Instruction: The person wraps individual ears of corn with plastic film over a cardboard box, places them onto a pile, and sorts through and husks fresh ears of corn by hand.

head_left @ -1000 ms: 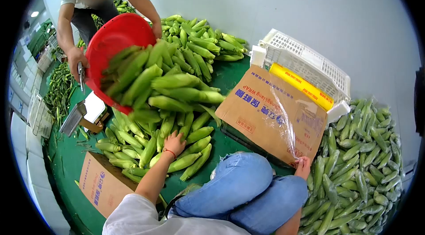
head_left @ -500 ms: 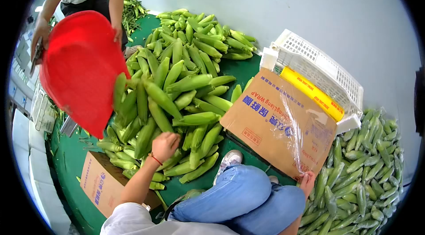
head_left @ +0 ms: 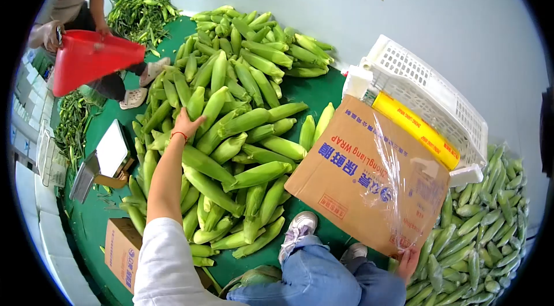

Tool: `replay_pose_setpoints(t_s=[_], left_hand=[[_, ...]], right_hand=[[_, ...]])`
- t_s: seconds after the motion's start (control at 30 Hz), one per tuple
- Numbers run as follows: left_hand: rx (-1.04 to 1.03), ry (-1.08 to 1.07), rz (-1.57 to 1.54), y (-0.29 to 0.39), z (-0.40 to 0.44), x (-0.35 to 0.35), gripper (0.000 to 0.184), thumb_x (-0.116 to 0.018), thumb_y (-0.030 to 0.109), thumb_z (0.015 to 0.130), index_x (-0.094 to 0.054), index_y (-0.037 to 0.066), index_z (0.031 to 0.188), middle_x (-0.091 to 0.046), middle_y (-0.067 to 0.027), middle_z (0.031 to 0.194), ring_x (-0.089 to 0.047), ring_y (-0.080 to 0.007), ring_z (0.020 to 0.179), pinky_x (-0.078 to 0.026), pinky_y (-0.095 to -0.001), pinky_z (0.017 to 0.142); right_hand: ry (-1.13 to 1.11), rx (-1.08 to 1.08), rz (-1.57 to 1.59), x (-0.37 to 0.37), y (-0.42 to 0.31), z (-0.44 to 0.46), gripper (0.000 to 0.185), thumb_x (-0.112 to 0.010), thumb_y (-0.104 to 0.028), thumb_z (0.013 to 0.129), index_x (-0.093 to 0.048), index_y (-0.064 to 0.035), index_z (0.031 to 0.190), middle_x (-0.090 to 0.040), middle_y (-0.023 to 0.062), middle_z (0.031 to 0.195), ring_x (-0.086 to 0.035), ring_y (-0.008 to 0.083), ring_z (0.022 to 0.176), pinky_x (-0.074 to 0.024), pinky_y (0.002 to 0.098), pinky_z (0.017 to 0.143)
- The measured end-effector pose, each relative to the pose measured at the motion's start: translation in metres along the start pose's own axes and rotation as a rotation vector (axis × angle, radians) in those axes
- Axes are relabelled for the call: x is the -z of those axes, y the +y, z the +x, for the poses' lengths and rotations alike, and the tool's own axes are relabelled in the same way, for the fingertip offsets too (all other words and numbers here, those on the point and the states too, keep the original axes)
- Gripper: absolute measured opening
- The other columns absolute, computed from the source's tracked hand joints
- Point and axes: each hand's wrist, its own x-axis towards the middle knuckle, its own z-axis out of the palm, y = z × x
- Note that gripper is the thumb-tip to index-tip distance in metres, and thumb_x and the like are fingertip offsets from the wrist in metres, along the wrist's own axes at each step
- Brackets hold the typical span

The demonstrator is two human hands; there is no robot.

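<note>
My left hand (head_left: 188, 125) reaches into the big heap of green-husked corn (head_left: 254, 115). Its thumb and fingers lie around the lower end of an ear of corn (head_left: 197, 102) on top of the heap. At the lower right, my right hand (head_left: 408, 263) pinches the gathered end of clear cling film (head_left: 392, 190) at the near edge of a flat cardboard box (head_left: 346, 173). That film stretches over the cardboard from a yellow roll (head_left: 415, 130) at its far edge. The right fingertips are partly hidden.
Film-wrapped corn (head_left: 473, 237) is piled at the right, beside a white plastic crate (head_left: 427, 87). A co-worker (head_left: 78, 6) holds a red scoop-like container (head_left: 95, 61) at the upper left. A scale (head_left: 112, 147) and another cardboard box (head_left: 122, 251) stand on the green floor.
My left hand has moved forward from the near part of the heap and closed around an ear. The co-worker's red container has drawn back from the heap, uncovering the scale.
</note>
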Motion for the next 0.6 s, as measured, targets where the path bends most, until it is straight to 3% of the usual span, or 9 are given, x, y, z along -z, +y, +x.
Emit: replay_pose_setpoints(t_s=[0.03,0.13,0.2,0.23,0.37,0.4,0.5,0.57,0.6], left_hand=[[-0.019,0.058,0.048,-0.002,0.001,-0.008,0.106,-0.068,0.065,0.074,-0.025,-0.001,0.146,-0.042,-0.0279,0.140,-0.047,-0.0396,0.126,-0.040,-0.0448,0.103],[-0.081,-0.015,-0.114,-0.004,-0.025,0.006,0.086,-0.071,0.046,0.082,-0.030,0.000,0.142,-0.053,-0.0290,0.130,-0.054,-0.0405,0.118,-0.043,-0.0436,0.099],[-0.174,0.070,-0.027,-0.035,-0.041,-0.010,0.083,-0.072,0.042,0.082,-0.031,-0.001,0.141,-0.054,-0.0306,0.127,-0.055,-0.0430,0.115,-0.044,-0.0437,0.098],[-0.080,-0.006,-0.056,-0.033,-0.068,-0.005,0.084,-0.070,0.043,0.084,-0.030,-0.002,0.142,-0.052,-0.0310,0.129,-0.054,-0.0424,0.118,-0.044,-0.0433,0.099],[-0.115,-0.076,-0.153,-0.077,-0.144,-0.021,0.077,-0.068,0.037,0.087,-0.032,-0.003,0.142,-0.051,-0.0274,0.134,-0.052,-0.0375,0.123,-0.041,-0.0408,0.102],[0.014,-0.195,-0.214,-0.052,-0.175,-0.007,0.077,-0.071,0.031,0.085,-0.032,-0.002,0.142,-0.049,-0.0268,0.136,-0.049,-0.0357,0.126,-0.040,-0.0399,0.104],[-0.224,-0.009,-0.209,-0.074,-0.229,-0.044,0.079,-0.074,0.025,0.082,-0.031,-0.001,0.143,-0.047,-0.0262,0.136,-0.049,-0.0373,0.124,-0.040,-0.0403,0.103],[-0.312,0.023,-0.118,-0.061,-0.261,-0.050,0.079,-0.075,0.025,0.079,-0.033,0.002,0.142,-0.047,-0.0246,0.135,-0.047,-0.0400,0.124,-0.039,-0.0411,0.104],[-0.273,-0.078,-0.142,-0.048,-0.278,-0.048,0.078,-0.076,0.027,0.078,-0.036,0.008,0.141,-0.047,-0.0190,0.134,-0.046,-0.0372,0.123,-0.040,-0.0442,0.101]], right_hand=[[0.004,-0.024,0.040,0.000,-0.001,-0.002,0.013,-0.044,-0.012,0.101,-0.050,-0.0009,0.104,-0.051,0.0058,0.091,-0.050,0.0126,0.081,-0.0425,0.0261,0.076],[0.072,0.053,-0.165,-0.007,-0.016,-0.005,0.012,-0.044,-0.012,0.100,-0.049,-0.0010,0.103,-0.050,0.0051,0.092,-0.049,0.0133,0.083,-0.0422,0.0267,0.076],[0.100,0.030,-0.156,-0.010,-0.005,-0.003,0.012,-0.044,-0.012,0.100,-0.050,-0.0011,0.102,-0.049,0.0047,0.092,-0.048,0.0139,0.083,-0.0419,0.0270,0.077],[0.113,0.015,-0.158,-0.005,0.001,-0.006,0.012,-0.045,-0.012,0.100,-0.050,-0.0012,0.102,-0.049,0.0045,0.093,-0.048,0.0142,0.084,-0.0418,0.0272,0.077],[0.081,0.019,-0.115,0.002,0.016,-0.004,0.013,-0.045,-0.014,0.101,-0.050,-0.0016,0.104,-0.050,0.0050,0.092,-0.048,0.0142,0.083,-0.0427,0.0276,0.076],[0.063,0.010,-0.070,0.002,0.016,-0.005,0.013,-0.045,-0.013,0.101,-0.050,-0.0016,0.104,-0.050,0.0052,0.092,-0.049,0.0142,0.083,-0.0430,0.0278,0.076],[0.082,-0.128,0.006,-0.006,-0.006,-0.002,0.012,-0.045,-0.012,0.101,-0.049,-0.0017,0.106,-0.052,0.0061,0.094,-0.051,0.0147,0.082,-0.0442,0.0285,0.077],[0.044,-0.031,0.018,-0.003,0.000,-0.002,0.012,-0.045,-0.012,0.101,-0.049,-0.0018,0.107,-0.052,0.0067,0.095,-0.052,0.0148,0.082,-0.0448,0.0283,0.077],[0.030,0.022,0.026,-0.005,0.005,0.001,0.012,-0.045,-0.011,0.101,-0.049,-0.0019,0.108,-0.052,0.0070,0.096,-0.052,0.0149,0.082,-0.0452,0.0282,0.077]])
